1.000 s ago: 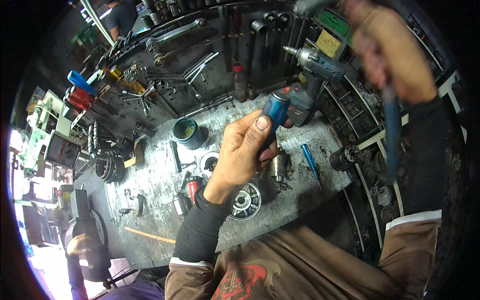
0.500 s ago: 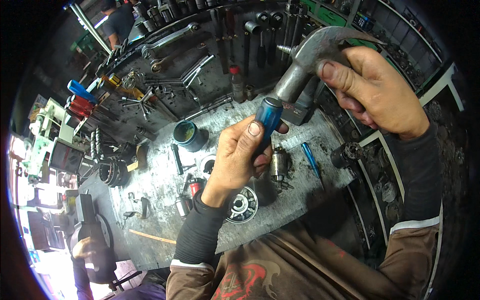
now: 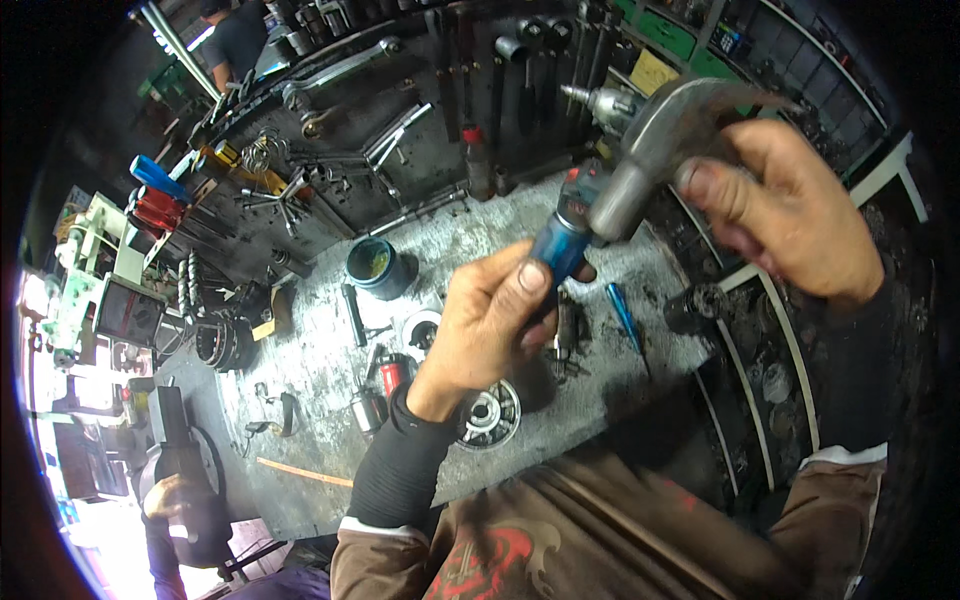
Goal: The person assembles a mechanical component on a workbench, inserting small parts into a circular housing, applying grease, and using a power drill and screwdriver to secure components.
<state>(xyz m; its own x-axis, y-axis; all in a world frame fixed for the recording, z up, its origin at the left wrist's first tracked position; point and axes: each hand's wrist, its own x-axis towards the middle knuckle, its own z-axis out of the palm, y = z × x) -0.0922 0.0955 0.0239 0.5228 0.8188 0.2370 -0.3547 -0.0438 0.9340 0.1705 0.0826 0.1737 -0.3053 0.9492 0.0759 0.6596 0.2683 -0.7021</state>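
Observation:
In front of me my left hand (image 3: pixel 495 315) is closed around a blue-handled tool (image 3: pixel 560 247); its handle end points up, and the shaft is hidden, so I cannot tell its exact kind. With my right hand (image 3: pixel 800 220) I grip a claw hammer (image 3: pixel 665 135) near its head; the handle is out of sight. The hammer's striking face is right by the blue handle's end; whether they touch I cannot tell. Under my hands on the metal-topped bench (image 3: pixel 320 470) lie a slotted round metal part (image 3: pixel 495 415), a red cylindrical part (image 3: pixel 392 375) and a blue screwdriver (image 3: pixel 622 310).
A dark tub (image 3: pixel 380 268) stands toward the back beside a red-capped bottle (image 3: pixel 475 165). Wrenches (image 3: pixel 345 70) and other tools hang on the dark back board. A bench vise (image 3: pixel 185 490) is at left, shelves of parts at right. Another person (image 3: pixel 235 45) stands far left.
The hammer and my right hand have moved right and slightly down. My left hand has shifted a little right with the blue-handled tool, which leans more to the right.

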